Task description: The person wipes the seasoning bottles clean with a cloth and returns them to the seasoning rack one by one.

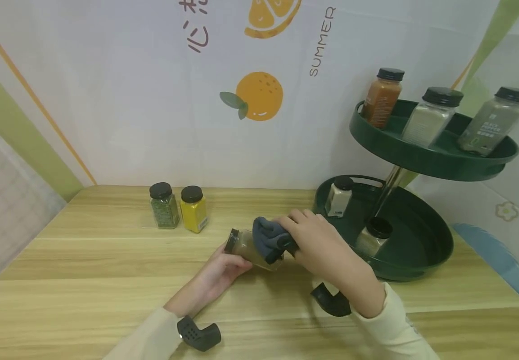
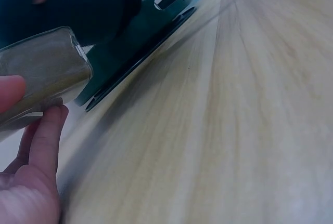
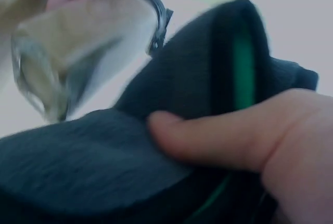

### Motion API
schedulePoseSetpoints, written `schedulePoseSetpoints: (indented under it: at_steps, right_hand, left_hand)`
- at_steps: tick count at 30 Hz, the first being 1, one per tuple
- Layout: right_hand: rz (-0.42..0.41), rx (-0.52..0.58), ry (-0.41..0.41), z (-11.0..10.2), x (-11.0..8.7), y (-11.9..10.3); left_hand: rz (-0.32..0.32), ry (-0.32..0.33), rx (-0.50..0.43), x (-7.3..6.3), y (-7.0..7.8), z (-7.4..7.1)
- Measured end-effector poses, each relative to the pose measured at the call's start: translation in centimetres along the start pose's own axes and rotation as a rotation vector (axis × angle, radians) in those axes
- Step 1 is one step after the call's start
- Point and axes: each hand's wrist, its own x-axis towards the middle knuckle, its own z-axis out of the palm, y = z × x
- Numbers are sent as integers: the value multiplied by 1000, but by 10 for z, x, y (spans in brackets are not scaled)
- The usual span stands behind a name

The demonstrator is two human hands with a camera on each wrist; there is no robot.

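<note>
My left hand point(image 1: 223, 275) grips a clear spice jar point(image 1: 247, 248) with a black lid, tilted on its side above the table. In the left wrist view brownish powder shows inside the jar point(image 2: 47, 68), with thumb and fingers around it. A folded dark grey-blue cloth point(image 1: 268, 239) is pinched in my right hand point(image 1: 315, 242), close over the jar's base end. The right wrist view shows the thumb pressing on the cloth point(image 3: 93, 156), and the jar point(image 3: 88, 47) just beyond it. Whether cloth and jar touch is hard to tell.
A green two-tier rack point(image 1: 421, 270) stands at the right, with several jars on its tiers. Toward the back left stand a jar of green herbs point(image 1: 165, 207) and a yellow jar point(image 1: 194, 210). A printed curtain point(image 1: 151, 125) hangs behind the wooden table point(image 1: 84, 280).
</note>
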Motion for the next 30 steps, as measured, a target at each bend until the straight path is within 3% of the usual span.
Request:
schedulePoseSetpoints:
  at_steps: [4, 10, 18, 30]
  right_hand:
    - [-53, 58, 38, 6, 3, -7]
    - [-72, 88, 2, 12, 2, -8]
    - [-23, -5, -102, 5, 0, -5]
    - [64, -73, -181, -2, -3, 5]
  left_hand:
    - [-3, -12, 25, 0, 1, 0]
    - [-17, 8, 75, 1, 1, 2]
    - [-3, -4, 45, 0, 0, 2]
    - [-10, 30, 42, -1, 1, 2]
